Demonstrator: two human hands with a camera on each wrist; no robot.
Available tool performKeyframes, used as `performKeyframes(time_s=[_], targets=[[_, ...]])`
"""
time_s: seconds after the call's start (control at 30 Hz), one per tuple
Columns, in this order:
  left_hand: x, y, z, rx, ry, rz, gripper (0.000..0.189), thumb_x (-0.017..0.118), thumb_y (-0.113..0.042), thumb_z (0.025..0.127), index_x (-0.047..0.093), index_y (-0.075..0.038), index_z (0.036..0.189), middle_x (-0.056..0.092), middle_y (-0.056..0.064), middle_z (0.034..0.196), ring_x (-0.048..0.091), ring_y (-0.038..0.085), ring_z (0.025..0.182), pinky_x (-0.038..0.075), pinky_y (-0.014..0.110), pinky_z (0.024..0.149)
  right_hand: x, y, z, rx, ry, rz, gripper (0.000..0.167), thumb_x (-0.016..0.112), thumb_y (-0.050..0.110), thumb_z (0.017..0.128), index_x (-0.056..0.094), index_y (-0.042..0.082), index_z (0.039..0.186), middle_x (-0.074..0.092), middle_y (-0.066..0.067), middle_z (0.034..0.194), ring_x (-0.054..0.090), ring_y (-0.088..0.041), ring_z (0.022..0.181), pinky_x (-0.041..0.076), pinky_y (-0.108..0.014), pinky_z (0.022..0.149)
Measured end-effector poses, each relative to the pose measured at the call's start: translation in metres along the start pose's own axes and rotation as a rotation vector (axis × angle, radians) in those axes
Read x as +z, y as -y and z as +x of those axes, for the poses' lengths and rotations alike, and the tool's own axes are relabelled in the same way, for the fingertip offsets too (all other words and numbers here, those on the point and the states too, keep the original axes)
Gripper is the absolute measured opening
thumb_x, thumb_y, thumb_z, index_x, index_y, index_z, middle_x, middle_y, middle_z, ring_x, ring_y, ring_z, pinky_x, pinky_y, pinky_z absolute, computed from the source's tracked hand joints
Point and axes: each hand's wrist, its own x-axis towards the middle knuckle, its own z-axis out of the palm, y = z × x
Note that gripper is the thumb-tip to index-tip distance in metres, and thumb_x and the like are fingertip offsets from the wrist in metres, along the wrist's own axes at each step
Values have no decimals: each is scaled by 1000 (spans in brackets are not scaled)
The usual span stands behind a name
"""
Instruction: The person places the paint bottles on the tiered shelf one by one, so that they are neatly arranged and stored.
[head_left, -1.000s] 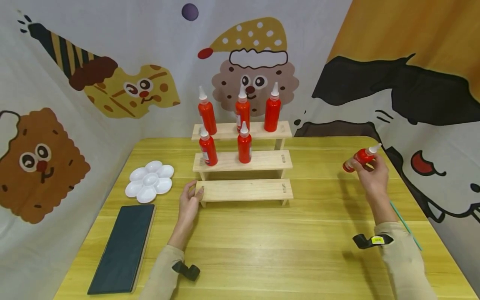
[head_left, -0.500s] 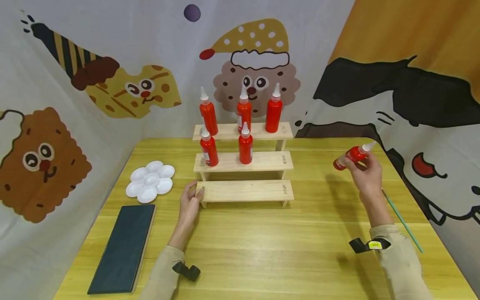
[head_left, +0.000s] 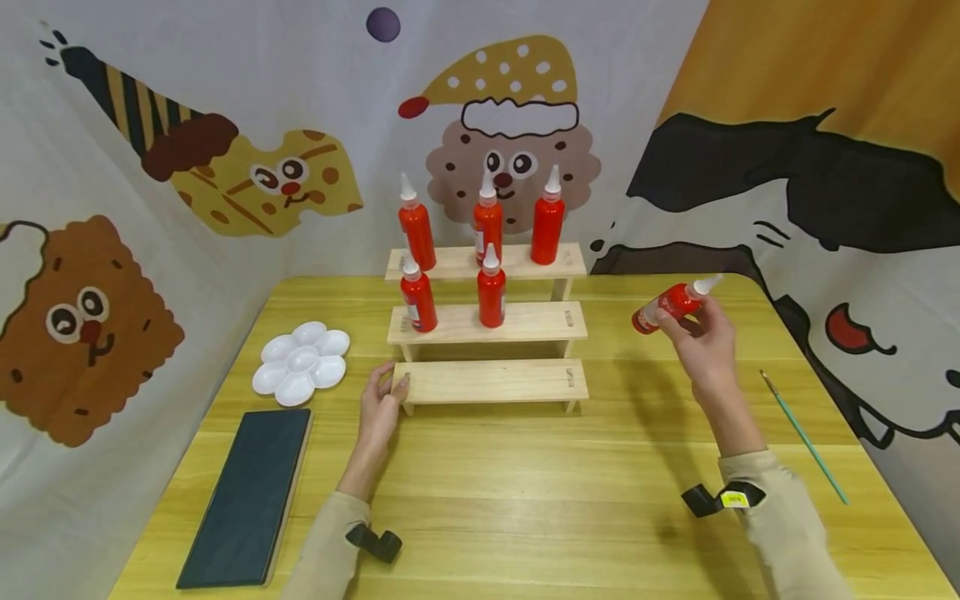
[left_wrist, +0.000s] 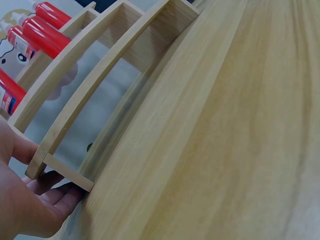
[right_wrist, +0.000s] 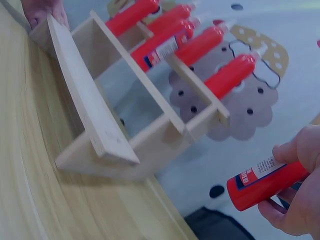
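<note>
A three-tier wooden display stand (head_left: pixel 487 382) stands on the table. My left hand (head_left: pixel 380 408) grips the left end of its lowest tier; in the left wrist view the hand (left_wrist: pixel 30 200) has its thumb above and its fingers beneath the end. My right hand (head_left: pixel 705 346) pinches a red paint bottle (head_left: pixel 667 307) with a white nozzle, tilted and held in the air right of the stand. The label of this bottle (right_wrist: pixel 262 182) shows in the right wrist view. Three like bottles line the top tier, among them one at its right (head_left: pixel 548 229); two more, including this bottle (head_left: pixel 491 296), stand on the middle tier.
A white flower-shaped palette (head_left: pixel 302 362) lies left of the stand, with a dark rectangular board (head_left: pixel 247 500) nearer the front. At the right lies a thin green paintbrush (head_left: pixel 804 437). A cartoon-printed cloth (head_left: pixel 315 50) hangs behind the table.
My right hand has carried the paint bottle leftward towards the stand, which uncovers more of the paintbrush. My left hand has stayed on the lowest tier.
</note>
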Motion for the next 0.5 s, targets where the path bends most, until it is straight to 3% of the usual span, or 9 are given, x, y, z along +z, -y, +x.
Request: performKeyframes(time_s=[0.13, 0.3, 0.5], targets=[[0, -1, -1, 1, 8, -2, 49, 53, -16, 104, 41, -7, 151, 55, 27, 144, 56, 37, 127, 42, 43, 104, 11, 8, -7, -60, 21, 2, 50, 72, 17, 95, 53, 14, 141, 60, 3, 128, 61, -4, 105, 50, -8, 84], [1, 0, 0, 4, 0, 13, 48, 53, -15, 104, 42, -7, 150, 58, 26, 141, 59, 33, 121, 45, 32, 95, 25, 21, -14, -116, 60, 2, 51, 72, 16, 95, 53, 11, 142, 61, -5, 133, 62, -6, 108, 51, -12, 87], [1, 0, 2, -1, -9, 11, 48, 53, -13, 103, 42, -7, 150, 58, 26, 142, 60, 32, 121, 45, 27, 90, 42, 36, -18, -150, 128, -32, 55, 71, 21, 96, 49, 10, 146, 58, -13, 143, 60, -26, 123, 51, -33, 104]])
